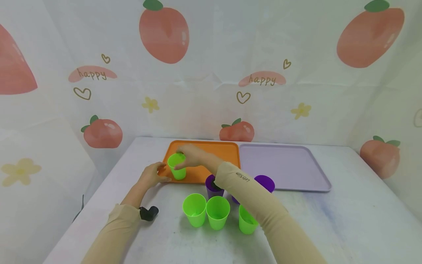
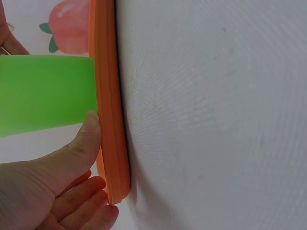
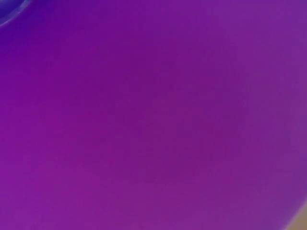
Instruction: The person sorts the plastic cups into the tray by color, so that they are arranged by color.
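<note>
Currently, a lime-green cup (image 1: 179,173) stands upright on the orange tray (image 1: 214,146), toward its left end, with the right hand (image 1: 193,154) curling thumb and fingers round its rim. The left hand (image 1: 152,176) is at the tray's near left corner, thumb and fingers spread apart. Three more lime-green cups (image 1: 196,217) stand nearer on the desk (image 1: 197,251), by two purple cups (image 1: 265,181); a lavender tray (image 1: 280,165) lies just right of the orange one.
</note>
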### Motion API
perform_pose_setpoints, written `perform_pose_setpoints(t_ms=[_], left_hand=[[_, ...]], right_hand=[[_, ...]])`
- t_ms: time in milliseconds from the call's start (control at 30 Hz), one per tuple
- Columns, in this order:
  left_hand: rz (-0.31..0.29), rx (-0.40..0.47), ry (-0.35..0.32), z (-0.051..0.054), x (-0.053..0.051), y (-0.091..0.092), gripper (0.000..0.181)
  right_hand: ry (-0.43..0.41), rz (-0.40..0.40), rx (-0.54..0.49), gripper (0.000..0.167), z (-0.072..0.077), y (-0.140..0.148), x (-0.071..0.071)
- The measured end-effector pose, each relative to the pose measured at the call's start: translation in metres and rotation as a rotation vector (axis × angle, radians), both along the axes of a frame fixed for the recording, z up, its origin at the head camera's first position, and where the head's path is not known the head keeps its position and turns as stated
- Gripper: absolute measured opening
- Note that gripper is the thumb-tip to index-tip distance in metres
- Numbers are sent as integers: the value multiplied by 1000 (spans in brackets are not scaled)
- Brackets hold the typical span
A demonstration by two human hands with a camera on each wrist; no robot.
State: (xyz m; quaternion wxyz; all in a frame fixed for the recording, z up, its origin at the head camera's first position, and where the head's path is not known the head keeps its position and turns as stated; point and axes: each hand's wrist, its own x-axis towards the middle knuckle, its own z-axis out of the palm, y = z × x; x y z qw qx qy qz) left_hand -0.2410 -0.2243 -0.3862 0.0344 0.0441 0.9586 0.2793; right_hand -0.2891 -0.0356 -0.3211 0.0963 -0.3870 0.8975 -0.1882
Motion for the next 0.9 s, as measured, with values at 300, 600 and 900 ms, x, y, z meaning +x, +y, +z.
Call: perform_pose_setpoints(t_ms=[300,600,900], left_hand=[[-4,4,13,0,0,0,64],[-5,-1,11,1,0,0,65],[0,-3,-12,1,-1,1,66]], right_hand=[[-56,-42,30,61,-2,2,-1],[-90,-4,-65,60,19,12,-2],[-107,10,-229,52,50,40,3]])
